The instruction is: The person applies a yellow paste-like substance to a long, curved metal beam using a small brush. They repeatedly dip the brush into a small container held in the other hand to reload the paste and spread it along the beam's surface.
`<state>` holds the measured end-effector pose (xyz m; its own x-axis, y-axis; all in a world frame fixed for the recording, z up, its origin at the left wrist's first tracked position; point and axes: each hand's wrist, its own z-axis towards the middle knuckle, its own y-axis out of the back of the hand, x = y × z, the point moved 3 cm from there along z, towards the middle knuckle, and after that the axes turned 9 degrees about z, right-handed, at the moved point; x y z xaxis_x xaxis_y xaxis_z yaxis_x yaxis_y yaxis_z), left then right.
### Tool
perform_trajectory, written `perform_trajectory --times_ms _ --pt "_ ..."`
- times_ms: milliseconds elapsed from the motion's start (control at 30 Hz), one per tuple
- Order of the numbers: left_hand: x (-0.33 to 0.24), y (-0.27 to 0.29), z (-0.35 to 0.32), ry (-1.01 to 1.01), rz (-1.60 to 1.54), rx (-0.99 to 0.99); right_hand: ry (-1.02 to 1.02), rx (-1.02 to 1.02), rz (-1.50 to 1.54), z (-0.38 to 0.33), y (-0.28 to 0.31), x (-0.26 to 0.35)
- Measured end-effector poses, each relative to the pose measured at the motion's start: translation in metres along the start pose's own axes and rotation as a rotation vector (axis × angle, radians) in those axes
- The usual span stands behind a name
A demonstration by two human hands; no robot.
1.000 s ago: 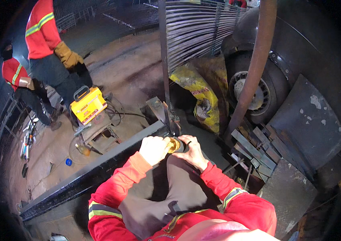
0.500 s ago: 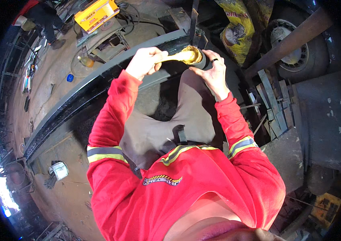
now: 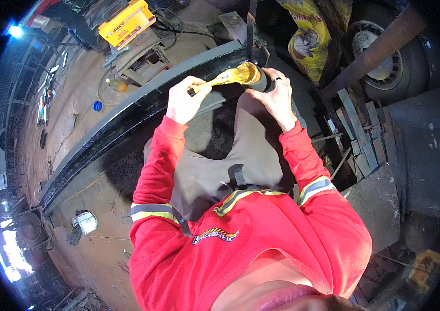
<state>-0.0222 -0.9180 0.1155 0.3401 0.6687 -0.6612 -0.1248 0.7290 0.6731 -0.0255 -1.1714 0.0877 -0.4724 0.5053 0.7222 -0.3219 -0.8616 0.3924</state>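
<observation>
My left hand (image 3: 184, 97) is closed in a pinch on the narrow handle of a yellow-smeared paintbrush (image 3: 228, 78). The brush's wider end lies at the mouth of a small dark can (image 3: 263, 81), whose inside and rim are coated yellow. Around the can's right side, my right hand (image 3: 277, 98) is closed with thumb and fingers; a dark ring shows on one finger. The can is tilted with its mouth toward my left hand, above my knee. How full it is cannot be made out.
A long dark steel beam (image 3: 126, 111) curves across in front of me. Beyond it are a yellow machine (image 3: 126, 25) with cables, a bottle (image 3: 117, 85) and a blue lid (image 3: 97, 106). Metal offcuts (image 3: 357, 129) and a wheel (image 3: 375, 52) stand right; a white bucket (image 3: 86, 223) left.
My left hand has drawn back slightly, and more of the brush's wide yellow end shows outside the can. A bright light now glares near the person at the far left.
</observation>
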Motion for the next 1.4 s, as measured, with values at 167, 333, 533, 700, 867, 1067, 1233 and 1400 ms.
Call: perform_trajectory --times_ms 167,333,533,700,867,1067,1233,1400 --pt "-0.014 -0.004 -0.005 0.037 -0.049 -0.090 -0.026 -0.048 0.031 0.001 0.001 0.000" --pt "-0.023 0.012 0.007 0.089 -0.297 -0.044 -0.095 -0.035 0.025 -0.002 0.000 -0.007" --pt "-0.056 0.053 0.037 0.030 -0.349 -0.154 -0.186 -0.026 0.134 -0.007 -0.010 -0.024" --pt "-0.091 0.079 0.056 -0.085 -0.274 -0.276 -0.270 -0.089 0.238 -0.010 -0.012 -0.036" --pt "-0.078 0.063 0.045 -0.092 -0.170 -0.330 -0.275 -0.160 0.237 -0.009 -0.005 -0.039" --pt "-0.015 -0.009 0.025 0.055 0.245 -0.181 -0.341 -0.256 0.195 -0.022 0.021 -0.058" --pt "0.016 -0.086 0.065 0.216 0.662 0.141 -0.430 -0.303 0.204 -0.038 0.043 -0.065" --pt "-0.004 -0.098 0.105 0.100 0.957 0.067 -0.473 -0.337 0.214 -0.050 0.060 -0.072"
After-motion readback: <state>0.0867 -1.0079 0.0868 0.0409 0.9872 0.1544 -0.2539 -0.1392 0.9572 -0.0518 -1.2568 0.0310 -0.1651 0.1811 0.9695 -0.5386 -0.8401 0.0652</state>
